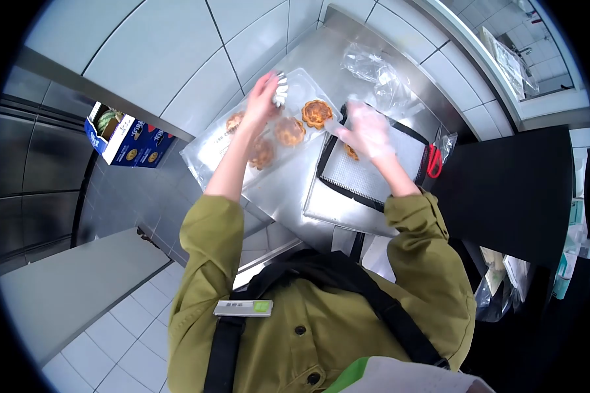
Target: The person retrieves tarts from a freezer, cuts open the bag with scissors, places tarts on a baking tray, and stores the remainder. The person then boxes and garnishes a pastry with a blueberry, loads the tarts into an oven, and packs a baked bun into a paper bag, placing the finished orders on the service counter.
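Tart (316, 114) just off the thumb of the gloved right hand (368, 131), and that grip's so blurred I can't tell whether it's closed on anything! Across from it, the left hand (261, 99) has its fingers firmly around what look like white fluted cups (280, 90). Below that grip, more tarts (261, 153) sit at the clear tray (301, 82); under the right, a half-hidden tart (351, 152) on the mesh mat (380, 173). Looks like tart-by-tart handling; the next move calls for a light, level pinch.
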`<state>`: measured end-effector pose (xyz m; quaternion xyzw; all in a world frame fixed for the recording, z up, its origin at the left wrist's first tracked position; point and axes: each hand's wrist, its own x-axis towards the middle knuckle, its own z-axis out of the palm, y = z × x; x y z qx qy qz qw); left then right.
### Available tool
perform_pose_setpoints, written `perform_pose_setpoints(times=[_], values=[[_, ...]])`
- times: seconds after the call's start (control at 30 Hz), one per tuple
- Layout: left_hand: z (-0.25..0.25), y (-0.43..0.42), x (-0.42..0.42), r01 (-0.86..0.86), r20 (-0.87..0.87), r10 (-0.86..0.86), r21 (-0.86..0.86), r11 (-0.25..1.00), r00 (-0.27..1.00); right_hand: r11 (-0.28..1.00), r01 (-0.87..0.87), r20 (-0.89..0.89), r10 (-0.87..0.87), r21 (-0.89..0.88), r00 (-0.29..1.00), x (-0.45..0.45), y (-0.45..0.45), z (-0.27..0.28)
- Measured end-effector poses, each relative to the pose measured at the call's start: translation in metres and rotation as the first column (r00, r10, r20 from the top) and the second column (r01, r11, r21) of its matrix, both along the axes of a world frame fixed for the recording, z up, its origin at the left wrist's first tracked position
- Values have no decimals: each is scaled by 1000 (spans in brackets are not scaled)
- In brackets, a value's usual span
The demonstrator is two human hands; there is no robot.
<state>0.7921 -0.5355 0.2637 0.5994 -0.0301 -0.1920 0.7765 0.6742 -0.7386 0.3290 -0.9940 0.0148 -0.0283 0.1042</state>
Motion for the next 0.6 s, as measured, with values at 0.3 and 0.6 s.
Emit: perform_pose_setpoints(times=[0.3, 0.6], values=[[-28, -53, 28, -286, 589, -449, 765, 577, 672, 998, -35, 40, 37, -61, 999, 55, 36, -62], [44, -74, 5, 104, -214, -188, -350, 931, 959, 996, -84, -52, 85, 10, 995, 58, 32, -62]])
